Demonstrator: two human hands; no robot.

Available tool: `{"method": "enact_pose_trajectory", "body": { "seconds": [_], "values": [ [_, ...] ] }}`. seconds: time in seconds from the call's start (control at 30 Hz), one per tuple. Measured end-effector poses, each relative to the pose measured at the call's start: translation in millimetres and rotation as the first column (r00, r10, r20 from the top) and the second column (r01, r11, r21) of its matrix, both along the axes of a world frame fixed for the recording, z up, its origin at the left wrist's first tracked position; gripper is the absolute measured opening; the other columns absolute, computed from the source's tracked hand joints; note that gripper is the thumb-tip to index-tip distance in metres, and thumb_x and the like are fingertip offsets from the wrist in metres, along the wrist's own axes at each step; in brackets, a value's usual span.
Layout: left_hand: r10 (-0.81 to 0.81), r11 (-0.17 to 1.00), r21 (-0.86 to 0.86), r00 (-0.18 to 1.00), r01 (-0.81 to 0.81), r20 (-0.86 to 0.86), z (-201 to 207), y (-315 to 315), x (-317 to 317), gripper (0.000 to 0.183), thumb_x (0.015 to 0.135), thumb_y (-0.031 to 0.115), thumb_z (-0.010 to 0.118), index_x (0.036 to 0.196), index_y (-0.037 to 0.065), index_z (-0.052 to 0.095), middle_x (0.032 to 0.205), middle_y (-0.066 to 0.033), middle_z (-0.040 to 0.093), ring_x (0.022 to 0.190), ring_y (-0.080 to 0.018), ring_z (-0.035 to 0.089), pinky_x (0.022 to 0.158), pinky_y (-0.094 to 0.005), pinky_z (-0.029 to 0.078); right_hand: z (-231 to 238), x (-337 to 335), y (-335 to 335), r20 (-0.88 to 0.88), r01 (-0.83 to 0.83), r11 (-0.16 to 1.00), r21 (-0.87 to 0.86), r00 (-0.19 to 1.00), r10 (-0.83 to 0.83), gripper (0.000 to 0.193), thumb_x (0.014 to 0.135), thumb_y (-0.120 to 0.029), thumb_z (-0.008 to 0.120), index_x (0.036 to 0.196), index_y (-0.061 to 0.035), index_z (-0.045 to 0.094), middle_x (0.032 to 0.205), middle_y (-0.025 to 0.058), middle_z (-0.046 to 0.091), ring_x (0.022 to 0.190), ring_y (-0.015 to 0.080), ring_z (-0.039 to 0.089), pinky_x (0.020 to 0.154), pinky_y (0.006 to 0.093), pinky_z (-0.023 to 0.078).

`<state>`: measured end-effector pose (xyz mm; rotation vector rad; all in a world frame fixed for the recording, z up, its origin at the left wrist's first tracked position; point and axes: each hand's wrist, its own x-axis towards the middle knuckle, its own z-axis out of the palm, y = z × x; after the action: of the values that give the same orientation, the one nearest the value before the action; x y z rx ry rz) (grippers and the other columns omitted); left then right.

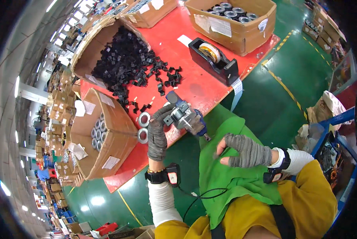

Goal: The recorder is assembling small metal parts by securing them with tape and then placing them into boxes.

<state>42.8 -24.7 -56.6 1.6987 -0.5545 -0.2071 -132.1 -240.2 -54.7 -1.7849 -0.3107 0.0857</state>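
Note:
My left hand (157, 137), in a grey fingerless glove, is at the red table's near edge. Its fingers curl against a blue and metal tool (183, 114) with a narrow tip pointing toward me. The tool partly hides these fingers. A small dark bracket sits at the tool's left side, beside my fingers. Two metal rings (143, 136) lie just left of this hand. My right hand (248, 152), gloved alike, hovers over a green apron (226, 175). Its thumb and forefinger are apart with nothing between them, and the other fingers are bent.
Black plastic clips (124, 59) spill from a tipped carton onto the red table (174, 44). Cartons of metal rings stand left (114, 139) and far right (242, 36). A black tape dispenser (214, 59) sits by the right edge. A blue frame (338, 119) stands right. A cable hangs near my left wrist.

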Motion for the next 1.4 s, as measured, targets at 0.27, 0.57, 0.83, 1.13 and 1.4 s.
{"method": "enact_pose_trajectory", "body": {
  "seconds": [0.27, 0.57, 0.83, 1.13, 1.4],
  "values": [
    [-0.141, 0.981, -0.148, 0.982, 0.121, -0.128, 21.9, -4.5, 0.4, 0.099, 0.076, 0.08, 0.017, 0.129, 0.001, 0.044, 0.114, -0.0144, 0.057, 0.103, -0.0229, 0.054, 0.093, -0.0336, 0.036, -6.9, 1.8, 4.0, 0.009, 0.037, 0.997, -0.072, 0.999, -0.036, 0.023, 0.079, -0.021, 0.062, 0.094, -0.0042, 0.057, 0.09, 0.0106, 0.059, 0.089, 0.0248, 0.058, 0.082, 0.034, 0.044],
    [0.094, 0.991, -0.081, 0.989, -0.103, -0.111, 10.1, 4.2, 10.1, 0.067, 0.094, 0.054, 0.022, 0.123, 0.0, 0.049, 0.095, -0.0109, 0.063, 0.093, -0.0187, 0.056, 0.087, -0.0335, 0.039, -18.3, 0.1, 6.3, 0.009, 0.073, 0.996, -0.05, 0.997, -0.073, 0.025, 0.079, -0.023, 0.063, 0.094, -0.0037, 0.057, 0.089, 0.01, 0.059, 0.089, 0.0226, 0.058, 0.081, 0.0323, 0.044],
    [0.063, 0.99, 0.138, 0.931, -0.014, -0.36, 8.1, 0.9, -101.5, 0.026, 0.084, 0.019, 0.059, 0.1, -0.001, 0.064, 0.078, -0.0032, 0.062, 0.062, -0.0094, 0.055, 0.06, -0.0249, 0.045, -29.2, -0.7, 6.0, -0.015, 0.079, 0.995, 0.065, 0.997, -0.078, 0.024, 0.082, -0.023, 0.062, 0.096, -0.0033, 0.057, 0.09, 0.0084, 0.06, 0.088, 0.0183, 0.057, 0.081, 0.0303, 0.043],
    [0.066, 0.998, 0.018, 0.937, -0.064, -0.344, -31.6, -33.7, -118.0, 0.022, 0.082, 0.015, 0.064, 0.091, -0.004, 0.064, 0.073, -0.0049, 0.062, 0.055, -0.0098, 0.053, 0.051, -0.0233, 0.042, -33.4, 0.6, -1.0, 0.0, 0.075, 0.996, -0.054, 0.997, -0.075, 0.019, 0.08, -0.019, 0.062, 0.089, -0.0027, 0.059, 0.083, 0.0072, 0.061, 0.081, 0.0159, 0.058, 0.075, 0.0297, 0.045],
    [0.125, 0.991, 0.016, 0.876, -0.133, -0.466, -48.5, -36.5, -111.4, 0.024, 0.081, 0.022, 0.064, 0.082, -0.002, 0.065, 0.059, -0.0045, 0.058, 0.048, -0.0098, 0.051, 0.049, -0.0233, 0.037, 24.6, 56.7, 0.0, 0.097, -0.011, 0.999, 0.038, 0.995, 0.008, 0.019, 0.081, -0.019, 0.06, 0.088, -0.001, 0.06, 0.084, 0.0034, 0.061, 0.08, 0.0124, 0.057, 0.073, 0.0284, 0.045]
  ]
}}
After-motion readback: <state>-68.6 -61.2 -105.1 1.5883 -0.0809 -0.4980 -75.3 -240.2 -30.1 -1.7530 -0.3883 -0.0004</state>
